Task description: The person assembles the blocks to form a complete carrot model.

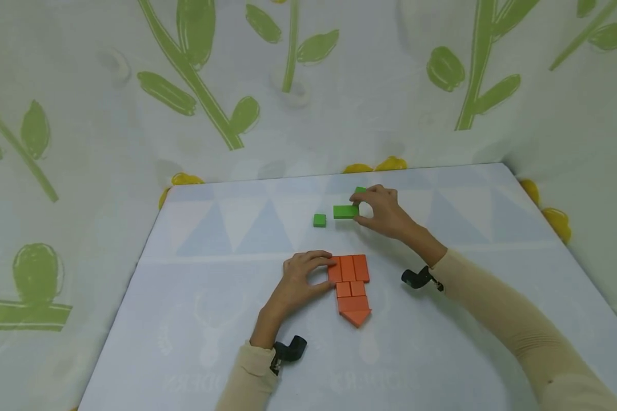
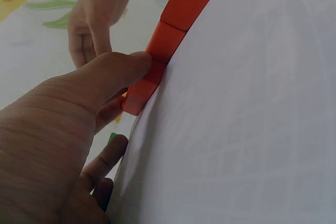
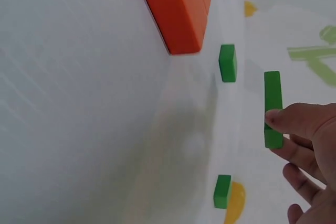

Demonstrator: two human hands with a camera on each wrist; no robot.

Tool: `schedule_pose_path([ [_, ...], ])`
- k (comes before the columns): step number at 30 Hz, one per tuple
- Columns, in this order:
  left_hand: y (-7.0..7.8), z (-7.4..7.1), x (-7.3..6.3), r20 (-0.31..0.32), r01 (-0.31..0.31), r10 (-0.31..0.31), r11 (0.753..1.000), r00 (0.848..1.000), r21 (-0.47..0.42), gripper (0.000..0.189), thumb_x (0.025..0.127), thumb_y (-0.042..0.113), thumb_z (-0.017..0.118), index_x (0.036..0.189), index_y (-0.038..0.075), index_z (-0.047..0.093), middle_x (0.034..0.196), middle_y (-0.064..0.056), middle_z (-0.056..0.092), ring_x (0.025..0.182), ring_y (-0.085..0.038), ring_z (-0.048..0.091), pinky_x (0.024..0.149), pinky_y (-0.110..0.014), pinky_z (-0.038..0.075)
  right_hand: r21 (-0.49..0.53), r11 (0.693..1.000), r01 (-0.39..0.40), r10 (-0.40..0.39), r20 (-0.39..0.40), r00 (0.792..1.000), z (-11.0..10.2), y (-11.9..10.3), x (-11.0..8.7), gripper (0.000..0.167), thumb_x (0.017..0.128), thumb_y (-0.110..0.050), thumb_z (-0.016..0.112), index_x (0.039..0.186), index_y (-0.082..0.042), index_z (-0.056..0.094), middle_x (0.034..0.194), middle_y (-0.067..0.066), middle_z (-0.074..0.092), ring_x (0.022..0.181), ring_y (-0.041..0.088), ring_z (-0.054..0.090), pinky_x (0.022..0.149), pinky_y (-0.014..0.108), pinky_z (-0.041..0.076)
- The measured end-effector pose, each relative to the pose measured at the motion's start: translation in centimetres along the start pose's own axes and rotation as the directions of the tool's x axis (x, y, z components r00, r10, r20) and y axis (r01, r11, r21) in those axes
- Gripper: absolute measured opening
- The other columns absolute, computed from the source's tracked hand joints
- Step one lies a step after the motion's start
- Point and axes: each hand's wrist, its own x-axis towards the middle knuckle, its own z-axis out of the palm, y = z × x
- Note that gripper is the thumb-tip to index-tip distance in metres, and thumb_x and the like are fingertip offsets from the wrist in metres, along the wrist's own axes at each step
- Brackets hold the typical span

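Note:
My right hand (image 1: pixel 383 212) pinches one end of a long green block (image 1: pixel 343 212) between thumb and fingers, and the right wrist view shows it raised off the table. One small green block (image 1: pixel 319 220) lies to its left; another green block (image 1: pixel 360 189) sits behind the right hand, partly covered. Nearer to me, flat orange blocks (image 1: pixel 353 303) lie together in an arrow-like shape, with a triangular block (image 1: pixel 357 317) at the near end. My left hand (image 1: pixel 299 278) has thumb and fingers on opposite sides of the leftmost upright orange block (image 1: pixel 334 270), gripping it.
A white table (image 1: pixel 226 308) with pale blue triangles carries the blocks. Its far edge meets a light curtain (image 1: pixel 339 114) printed with green leaves and yellow flowers. A black wrist camera (image 1: pixel 291 348) sits at the left wrist, a second black camera (image 1: pixel 415 278) at the right.

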Motion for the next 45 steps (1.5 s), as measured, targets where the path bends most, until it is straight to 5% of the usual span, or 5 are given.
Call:
schedule_pose_path([
  [13, -0.1, 0.0, 0.0, 0.002, 0.002, -0.002, 1.000, 1.000, 0.012, 0.041, 0.091, 0.035, 0.075, 0.129, 0.023, 0.067, 0.139, 0.008, 0.055, 0.126, -0.019, 0.045, 0.096, -0.048, 0.027, 0.000, 0.998, 0.056, -0.056, 0.064, 0.996, 0.9, -1.7, -4.0, 0.038, 0.085, -0.015, 0.081, 0.121, -0.009, 0.070, 0.108, 0.000, 0.069, 0.115, 0.025, 0.048, 0.100, 0.057, 0.022],
  [30, -0.2, 0.0, 0.0, 0.000, -0.003, 0.003, 1.000, 1.000, -0.001, 0.041, 0.090, 0.035, 0.076, 0.129, 0.023, 0.067, 0.140, 0.008, 0.055, 0.125, -0.019, 0.046, 0.095, -0.048, 0.027, 0.014, 0.994, 0.112, -0.113, 0.174, 0.978, 1.6, -2.2, -4.9, 0.034, 0.089, -0.014, 0.076, 0.122, -0.010, 0.071, 0.110, -0.002, 0.070, 0.112, 0.024, 0.050, 0.101, 0.057, 0.023],
  [37, -0.2, -0.2, 0.2, -0.005, -0.009, 0.009, 1.000, 1.000, 0.007, 0.041, 0.090, 0.034, 0.076, 0.128, 0.023, 0.067, 0.139, 0.008, 0.055, 0.125, -0.019, 0.046, 0.096, -0.048, 0.028, 0.037, 0.995, 0.092, -0.097, 0.170, 0.981, 1.5, -1.9, -4.3, 0.032, 0.092, -0.012, 0.069, 0.124, -0.009, 0.068, 0.113, 0.001, 0.069, 0.116, 0.026, 0.050, 0.100, 0.056, 0.024],
  [45, -0.3, 0.2, 0.0, -0.008, -0.005, 0.005, 1.000, 1.000, 0.000, 0.042, 0.090, 0.035, 0.076, 0.128, 0.024, 0.067, 0.139, 0.010, 0.055, 0.125, -0.018, 0.046, 0.095, -0.047, 0.028, 0.035, 0.995, 0.098, -0.101, 0.075, 0.992, 1.5, -2.9, -0.2, 0.039, 0.092, -0.016, 0.073, 0.128, -0.004, 0.064, 0.116, 0.007, 0.068, 0.119, 0.031, 0.051, 0.097, 0.056, 0.028],
])
